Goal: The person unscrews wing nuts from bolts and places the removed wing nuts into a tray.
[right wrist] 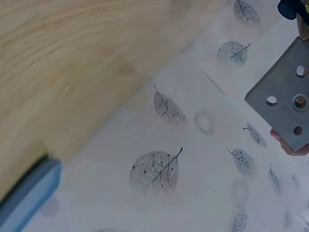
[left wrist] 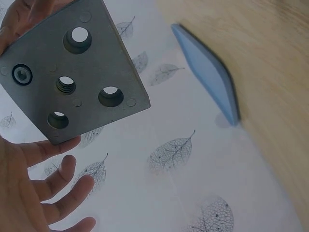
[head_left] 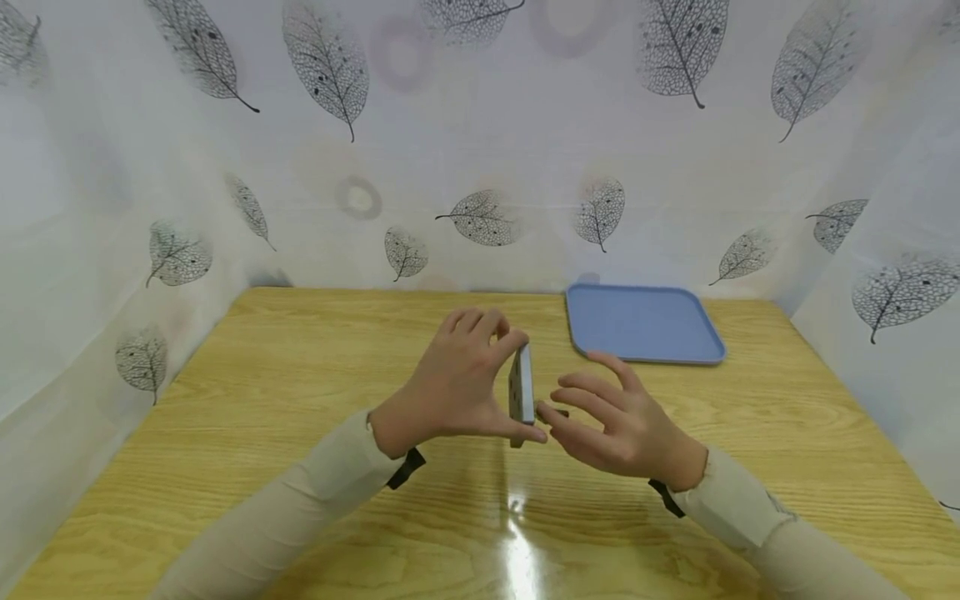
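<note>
In the head view my left hand (head_left: 465,383) holds a square grey metal plate (head_left: 526,387) on edge above the table, thumb at its near edge and forefinger at its far edge. The left wrist view shows several round holes through the plate (left wrist: 84,67); a socket-head screw (left wrist: 22,74) sits in one, and the middle hole is threaded. My right hand (head_left: 615,417) is just right of the plate, fingers bent. At its fingertips is a small dark metal piece (head_left: 561,413), mostly hidden by the fingers. The right wrist view shows the plate's other face (right wrist: 282,92).
A blue tray (head_left: 641,323) lies at the back right of the wooden table (head_left: 337,358). A white curtain with leaf prints (head_left: 480,150) encloses the back and sides. Light reflects off the table's near middle.
</note>
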`<action>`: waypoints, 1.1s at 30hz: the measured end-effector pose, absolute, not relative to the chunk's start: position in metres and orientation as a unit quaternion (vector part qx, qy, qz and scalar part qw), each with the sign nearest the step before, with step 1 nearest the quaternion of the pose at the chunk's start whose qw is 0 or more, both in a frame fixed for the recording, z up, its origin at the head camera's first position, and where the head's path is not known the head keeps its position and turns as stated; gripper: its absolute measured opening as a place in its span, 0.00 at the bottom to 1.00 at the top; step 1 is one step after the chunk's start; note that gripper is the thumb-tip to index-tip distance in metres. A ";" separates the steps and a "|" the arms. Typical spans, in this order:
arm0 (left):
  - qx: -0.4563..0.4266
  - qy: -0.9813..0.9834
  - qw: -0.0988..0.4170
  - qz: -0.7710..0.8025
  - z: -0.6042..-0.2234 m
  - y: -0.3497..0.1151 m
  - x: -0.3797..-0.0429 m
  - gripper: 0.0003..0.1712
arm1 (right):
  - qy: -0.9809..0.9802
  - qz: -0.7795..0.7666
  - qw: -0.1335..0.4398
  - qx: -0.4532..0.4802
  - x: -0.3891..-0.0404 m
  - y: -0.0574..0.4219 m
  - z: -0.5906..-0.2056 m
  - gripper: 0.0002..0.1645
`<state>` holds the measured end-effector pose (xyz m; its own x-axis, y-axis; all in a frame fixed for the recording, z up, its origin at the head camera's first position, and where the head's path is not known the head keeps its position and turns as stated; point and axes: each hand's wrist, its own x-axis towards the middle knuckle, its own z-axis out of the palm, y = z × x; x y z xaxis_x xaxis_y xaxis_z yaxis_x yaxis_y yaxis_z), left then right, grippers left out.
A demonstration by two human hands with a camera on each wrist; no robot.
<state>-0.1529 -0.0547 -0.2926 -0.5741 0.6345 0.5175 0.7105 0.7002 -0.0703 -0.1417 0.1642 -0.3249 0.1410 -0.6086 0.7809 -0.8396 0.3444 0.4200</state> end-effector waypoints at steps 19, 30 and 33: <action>-0.391 -0.878 0.267 -0.078 -0.294 -0.054 -0.152 0.53 | -0.797 0.334 0.134 0.484 -0.137 0.169 -0.317 0.15; -0.392 -0.876 0.266 -0.090 -0.293 -0.054 -0.151 0.53 | -0.719 0.338 0.268 0.545 -0.140 0.163 -0.317 0.15; -0.392 -0.876 0.265 -0.096 -0.293 -0.054 -0.151 0.52 | -0.696 0.315 0.321 0.559 -0.140 0.160 -0.316 0.14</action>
<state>-0.1510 -0.0539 -0.2931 -0.5530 0.6358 0.5384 0.7370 0.6747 -0.0398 -0.1401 0.1602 -0.3164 -0.1684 -0.5773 0.7990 -0.9812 0.1755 -0.0800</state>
